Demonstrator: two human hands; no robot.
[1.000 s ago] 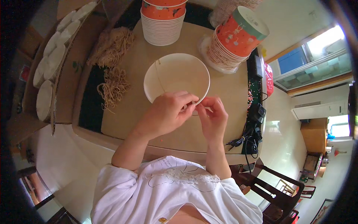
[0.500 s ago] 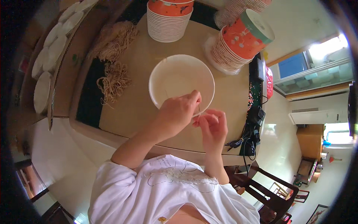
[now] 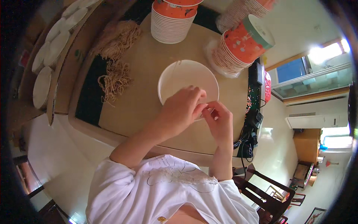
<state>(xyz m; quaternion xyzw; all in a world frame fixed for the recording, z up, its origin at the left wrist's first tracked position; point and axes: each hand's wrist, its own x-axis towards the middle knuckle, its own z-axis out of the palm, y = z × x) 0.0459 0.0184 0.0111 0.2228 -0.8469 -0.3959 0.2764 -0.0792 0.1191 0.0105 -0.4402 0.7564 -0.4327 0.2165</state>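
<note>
A round white paper tub (image 3: 186, 76) stands on the tan table mat, its open mouth facing up. Over its near rim my left hand (image 3: 182, 108) is closed, fingers bent and thumb tip pressed toward my right hand. My right hand (image 3: 220, 118) is closed in a pinch at the same part of the rim. Their fingertips meet, and whatever is pinched between them is hidden. Loose tangled beige twine (image 3: 115, 78) lies to the left of the tub, below a larger bundle of twine (image 3: 123, 37).
Stacked orange-and-white paper tubs (image 3: 174, 24) stand behind the tub. Another leaning stack (image 3: 242, 43) is at the back right. At the left, a cardboard box (image 3: 71, 63) holds several white round pieces. Black cables (image 3: 244, 143) lie along the table's right edge, near a dark wooden chair (image 3: 264, 190).
The tub has shifted slightly right and away from me. My right hand has moved a little up and right, and both hands' fingertips have come together at the rim.
</note>
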